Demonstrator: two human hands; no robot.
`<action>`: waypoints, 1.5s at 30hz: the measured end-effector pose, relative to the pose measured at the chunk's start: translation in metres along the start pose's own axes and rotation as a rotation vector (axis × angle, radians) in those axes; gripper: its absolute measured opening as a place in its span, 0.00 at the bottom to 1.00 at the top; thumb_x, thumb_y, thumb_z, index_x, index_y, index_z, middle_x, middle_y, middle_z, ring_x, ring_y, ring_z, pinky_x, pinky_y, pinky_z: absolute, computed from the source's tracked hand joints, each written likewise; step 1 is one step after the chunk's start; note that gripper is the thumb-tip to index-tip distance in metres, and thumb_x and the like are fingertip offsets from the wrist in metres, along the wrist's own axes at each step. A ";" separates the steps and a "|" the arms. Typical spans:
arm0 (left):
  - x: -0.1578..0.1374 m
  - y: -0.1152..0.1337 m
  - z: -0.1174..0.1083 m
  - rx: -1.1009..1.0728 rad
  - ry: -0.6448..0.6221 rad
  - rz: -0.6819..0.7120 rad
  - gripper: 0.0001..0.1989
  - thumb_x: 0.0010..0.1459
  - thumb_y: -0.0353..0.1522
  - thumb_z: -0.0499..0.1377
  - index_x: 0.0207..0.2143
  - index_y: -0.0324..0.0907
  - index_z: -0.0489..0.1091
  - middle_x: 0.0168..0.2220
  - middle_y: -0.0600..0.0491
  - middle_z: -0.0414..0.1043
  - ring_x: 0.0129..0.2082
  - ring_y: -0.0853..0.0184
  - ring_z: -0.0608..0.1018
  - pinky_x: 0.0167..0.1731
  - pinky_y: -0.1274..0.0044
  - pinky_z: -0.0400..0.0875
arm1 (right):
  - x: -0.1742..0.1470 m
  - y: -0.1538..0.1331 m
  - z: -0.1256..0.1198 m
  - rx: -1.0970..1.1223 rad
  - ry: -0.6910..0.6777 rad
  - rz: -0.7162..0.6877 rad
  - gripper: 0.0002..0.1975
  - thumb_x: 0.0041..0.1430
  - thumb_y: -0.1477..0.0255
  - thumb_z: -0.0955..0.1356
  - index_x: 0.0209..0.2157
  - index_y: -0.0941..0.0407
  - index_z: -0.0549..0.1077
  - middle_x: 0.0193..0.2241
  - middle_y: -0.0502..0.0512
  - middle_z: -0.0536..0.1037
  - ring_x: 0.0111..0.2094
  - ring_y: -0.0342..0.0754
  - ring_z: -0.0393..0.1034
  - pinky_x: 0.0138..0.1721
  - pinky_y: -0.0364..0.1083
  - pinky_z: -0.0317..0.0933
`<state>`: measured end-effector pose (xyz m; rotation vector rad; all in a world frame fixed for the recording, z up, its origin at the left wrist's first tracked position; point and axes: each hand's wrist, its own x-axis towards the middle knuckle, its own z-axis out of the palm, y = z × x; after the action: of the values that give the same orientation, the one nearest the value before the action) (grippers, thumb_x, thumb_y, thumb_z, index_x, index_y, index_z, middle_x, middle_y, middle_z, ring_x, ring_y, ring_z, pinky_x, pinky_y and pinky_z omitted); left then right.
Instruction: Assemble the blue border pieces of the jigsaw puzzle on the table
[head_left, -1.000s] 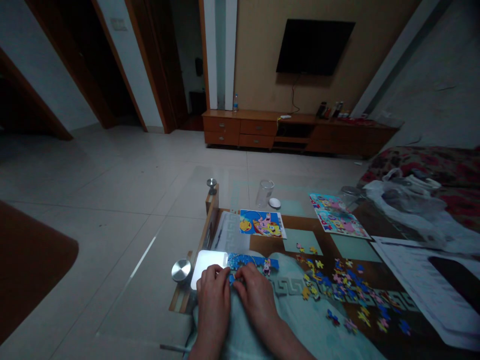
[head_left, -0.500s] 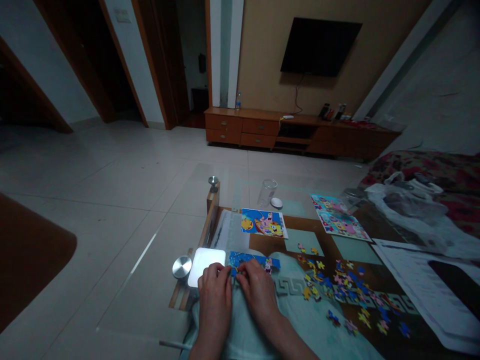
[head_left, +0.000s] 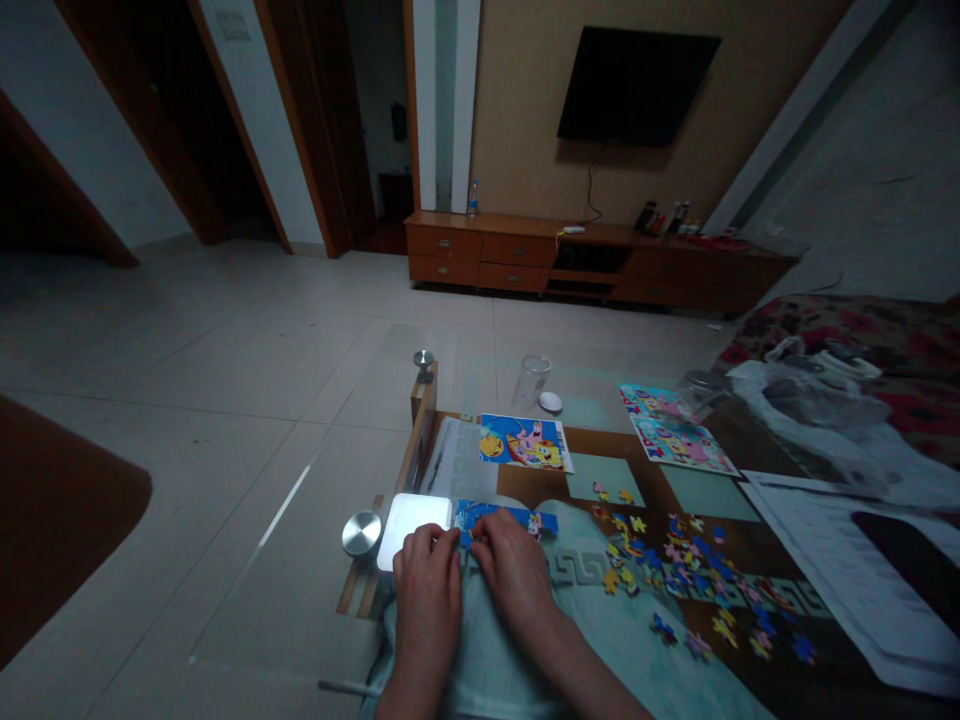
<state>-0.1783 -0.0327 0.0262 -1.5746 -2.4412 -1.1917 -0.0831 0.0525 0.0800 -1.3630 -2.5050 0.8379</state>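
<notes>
Both hands low at the near edge of the glass-topped table (head_left: 352,420), side by side, almost touching. Left hand (head_left: 427,580) lies palm down, fingers curled forward, tips on the near left end of the joined strip of puzzle pieces (head_left: 506,518). Right hand (head_left: 514,570) sits just right of it, fingertips pressing on the same strip. Whether either hand pinches a single piece I cannot tell; the fingertips hide it.

The strip, mostly blue, runs rightward away from the fingertips and lies flat on the pale green cloth (head_left: 600,620). Just left of the left hand, a glowing white square light (head_left: 409,515); beyond it, a round metal table fitting (head_left: 362,533).

Step in hand, by my reading: seating a piece into the strip's left end. Next move calls for a firm downward press with the tabs lined up, strip held steady.

Right of the grip, well apart: loose puzzle pieces (head_left: 690,575) scattered. Beyond the fingertips: a finished cartoon picture (head_left: 525,443), a clear glass cup (head_left: 531,380).
</notes>
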 end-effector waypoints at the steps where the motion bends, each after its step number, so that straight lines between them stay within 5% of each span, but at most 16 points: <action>1: 0.000 0.000 0.000 -0.001 0.000 0.000 0.13 0.62 0.27 0.49 0.44 0.42 0.72 0.39 0.49 0.68 0.41 0.59 0.70 0.39 0.69 0.63 | 0.000 0.000 0.000 -0.005 -0.002 0.000 0.07 0.57 0.81 0.66 0.35 0.59 0.75 0.37 0.57 0.77 0.38 0.50 0.71 0.38 0.45 0.59; 33: -0.002 -0.006 0.000 0.047 -0.071 0.007 0.15 0.61 0.27 0.50 0.46 0.44 0.73 0.42 0.47 0.68 0.43 0.59 0.70 0.40 0.67 0.66 | -0.016 0.021 0.011 0.143 0.143 -0.190 0.10 0.58 0.83 0.63 0.35 0.57 0.73 0.35 0.54 0.75 0.36 0.48 0.70 0.38 0.45 0.61; 45: 0.000 -0.007 -0.002 0.102 -0.087 0.034 0.16 0.58 0.25 0.52 0.44 0.45 0.74 0.41 0.48 0.70 0.42 0.59 0.72 0.39 0.69 0.67 | -0.040 0.019 0.010 -0.261 0.064 -0.307 0.15 0.58 0.78 0.69 0.47 0.51 0.75 0.35 0.53 0.75 0.35 0.50 0.70 0.34 0.44 0.63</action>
<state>-0.1847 -0.0354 0.0233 -1.6661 -2.4721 -0.9973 -0.0502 0.0241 0.0656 -1.0070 -2.7475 0.4111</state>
